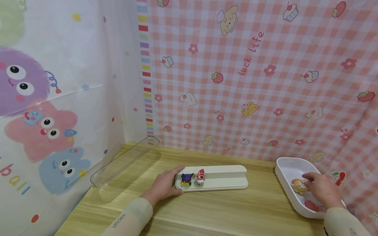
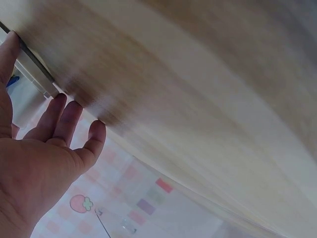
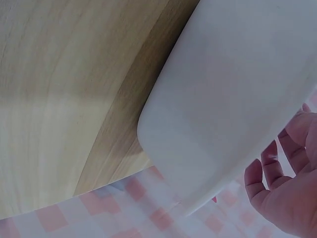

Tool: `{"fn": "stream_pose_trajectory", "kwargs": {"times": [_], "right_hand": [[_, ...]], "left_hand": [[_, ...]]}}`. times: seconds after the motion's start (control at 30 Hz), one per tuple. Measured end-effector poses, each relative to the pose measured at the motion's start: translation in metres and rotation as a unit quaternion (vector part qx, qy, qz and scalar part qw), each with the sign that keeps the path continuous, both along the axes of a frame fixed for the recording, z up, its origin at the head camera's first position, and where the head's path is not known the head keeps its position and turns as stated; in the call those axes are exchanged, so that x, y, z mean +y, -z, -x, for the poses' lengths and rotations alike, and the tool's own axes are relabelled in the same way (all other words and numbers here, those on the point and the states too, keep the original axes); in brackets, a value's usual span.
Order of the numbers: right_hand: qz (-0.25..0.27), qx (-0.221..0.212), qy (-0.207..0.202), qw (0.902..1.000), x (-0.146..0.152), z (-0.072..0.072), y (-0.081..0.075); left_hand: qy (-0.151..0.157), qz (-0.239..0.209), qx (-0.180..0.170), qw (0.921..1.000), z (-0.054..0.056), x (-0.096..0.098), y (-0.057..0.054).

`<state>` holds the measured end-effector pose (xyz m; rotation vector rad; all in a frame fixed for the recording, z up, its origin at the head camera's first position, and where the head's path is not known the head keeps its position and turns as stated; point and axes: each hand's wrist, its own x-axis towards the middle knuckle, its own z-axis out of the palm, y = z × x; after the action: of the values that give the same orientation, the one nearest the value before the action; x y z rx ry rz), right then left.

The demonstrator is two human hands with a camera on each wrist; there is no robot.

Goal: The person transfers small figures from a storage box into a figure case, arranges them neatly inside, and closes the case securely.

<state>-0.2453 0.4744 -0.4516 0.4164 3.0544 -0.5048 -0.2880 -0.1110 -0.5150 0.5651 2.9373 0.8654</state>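
Observation:
A cream display stand (image 1: pixel 218 183) with a raised back step lies on the table. My left hand (image 1: pixel 165 185) grips its left end, thumb at the front edge and fingers at the back. Two small figurines stand on it: a purple-and-yellow one (image 1: pixel 186 179) at the left end, and a pink-and-white one (image 1: pixel 200 177) beside it. Over the white tray (image 1: pixel 284 183) at the right, my right hand (image 1: pixel 325 190) pinches an orange, fluffy-looking figurine (image 1: pixel 299 186); its thumb is mostly hidden. A reddish figurine (image 1: pixel 312 206) lies in the tray's near end.
A clear plastic cover (image 1: pixel 127 167) stands on the table (image 1: pixel 212 213) at the left. A pink checked cloth (image 1: pixel 236 98) hangs behind the table, and a white printed sheet (image 1: pixel 97 108) hangs on the left. The tray sits close to the cloth at the right.

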Motion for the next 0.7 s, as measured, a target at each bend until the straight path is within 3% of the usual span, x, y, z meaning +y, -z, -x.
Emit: {"fn": "stream_pose_trajectory", "kwargs": {"times": [0.4, 0.7], "right_hand": [[-0.045, 0.001, -0.02, 0.9988, 0.0016, 0.0026, 0.0], [-0.044, 0.004, -0.013, 0.9989, -0.0011, 0.0003, 0.0013]], "left_hand": [[-0.003, 0.005, 0.003, 1.0, -0.0006, 0.0004, -0.0012], [-0.004, 0.008, 0.004, 0.9999, -0.0009, 0.0005, -0.0012]]}}
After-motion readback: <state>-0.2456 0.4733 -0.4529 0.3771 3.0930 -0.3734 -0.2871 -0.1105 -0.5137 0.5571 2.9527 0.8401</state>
